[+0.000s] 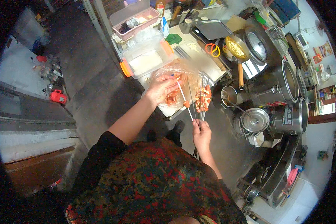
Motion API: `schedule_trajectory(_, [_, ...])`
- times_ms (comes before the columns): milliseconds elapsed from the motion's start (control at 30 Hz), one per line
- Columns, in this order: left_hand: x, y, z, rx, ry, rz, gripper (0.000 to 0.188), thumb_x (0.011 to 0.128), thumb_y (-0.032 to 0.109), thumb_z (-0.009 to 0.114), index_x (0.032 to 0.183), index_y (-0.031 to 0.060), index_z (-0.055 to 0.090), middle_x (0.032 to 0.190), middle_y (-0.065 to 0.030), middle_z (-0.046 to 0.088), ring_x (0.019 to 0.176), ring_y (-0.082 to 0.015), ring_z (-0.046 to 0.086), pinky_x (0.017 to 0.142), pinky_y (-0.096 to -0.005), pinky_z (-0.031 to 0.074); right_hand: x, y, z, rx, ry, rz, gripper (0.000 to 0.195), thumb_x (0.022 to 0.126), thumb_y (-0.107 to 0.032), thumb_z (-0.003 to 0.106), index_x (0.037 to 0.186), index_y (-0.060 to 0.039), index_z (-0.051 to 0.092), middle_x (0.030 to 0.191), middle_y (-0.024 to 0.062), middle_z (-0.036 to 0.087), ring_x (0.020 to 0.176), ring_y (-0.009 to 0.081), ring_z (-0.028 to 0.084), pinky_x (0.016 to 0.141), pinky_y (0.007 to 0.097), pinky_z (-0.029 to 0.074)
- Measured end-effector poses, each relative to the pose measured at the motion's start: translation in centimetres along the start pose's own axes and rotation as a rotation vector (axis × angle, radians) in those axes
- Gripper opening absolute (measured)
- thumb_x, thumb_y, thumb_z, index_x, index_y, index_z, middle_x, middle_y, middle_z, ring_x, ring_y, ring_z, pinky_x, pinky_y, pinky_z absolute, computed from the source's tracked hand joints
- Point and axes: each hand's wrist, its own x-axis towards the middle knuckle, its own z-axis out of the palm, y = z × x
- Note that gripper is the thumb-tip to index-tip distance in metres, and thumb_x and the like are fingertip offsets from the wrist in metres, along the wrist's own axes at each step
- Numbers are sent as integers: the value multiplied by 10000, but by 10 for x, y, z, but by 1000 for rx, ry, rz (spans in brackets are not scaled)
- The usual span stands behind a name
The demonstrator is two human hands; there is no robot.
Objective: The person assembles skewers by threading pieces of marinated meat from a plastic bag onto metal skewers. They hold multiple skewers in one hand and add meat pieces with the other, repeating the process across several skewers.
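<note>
My right hand (202,133) grips a bundle of metal skewers by their lower ends. Pieces of raw meat (203,99) are threaded close together on several of them. One skewer (189,112) leans away from the bundle, looks white in the light and carries a single meat piece (186,104) partway along. At its upper tip, the fingers of my left hand (163,89) pinch a small piece, apparently meat, mostly hidden by the fingertips. Behind and below that hand lies a clear plastic bag (163,73) with reddish raw meat (172,96) in it.
A clear box with orange clips (147,60), a pink container (137,25), orange-handled scissors (212,49) and a metal tray (214,28) are on the worktable (204,63). To the right stand a wooden-handled pan (236,49), a small pot (229,95) and large steel pots (277,84).
</note>
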Motion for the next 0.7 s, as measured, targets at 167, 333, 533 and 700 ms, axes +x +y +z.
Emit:
schedule_trajectory(167, [-10, -2, -11, 91, -37, 25, 55, 885, 9, 585, 934, 13, 558, 1010, -117, 592, 936, -241, 636, 859, -338, 543, -20, -17, 2, -36, 35, -41, 125, 873, -86, 618, 934, 20, 638, 792, 139, 596, 682, 238, 593, 638, 320, 473])
schedule_trajectory(333, [-16, -6, -13, 136, 8, 33, 67, 880, 27, 603, 938, 21, 571, 1004, -108, 615, 927, -211, 627, 835, -320, 539, -29, -24, 4, -116, 37, -77, 120, 872, -83, 616, 934, 19, 637, 782, 136, 589, 670, 235, 585, 623, 322, 466])
schedule_trajectory(533, [-13, -8, -15, 102, -41, -1, 67, 870, 7, 608, 921, 21, 567, 997, -105, 616, 920, -200, 626, 835, -314, 543, -31, -15, 4, -112, 44, -66, 116, 873, -84, 615, 928, 16, 638, 777, 138, 586, 667, 236, 578, 623, 323, 461])
schedule_trajectory(700, [-11, -12, -10, 197, -31, 51, 47, 879, 23, 602, 912, 21, 570, 1013, -97, 608, 928, -187, 623, 834, -311, 541, -29, -15, 4, -60, 63, -36, 114, 871, -86, 617, 923, 14, 639, 773, 143, 585, 676, 245, 576, 634, 329, 462])
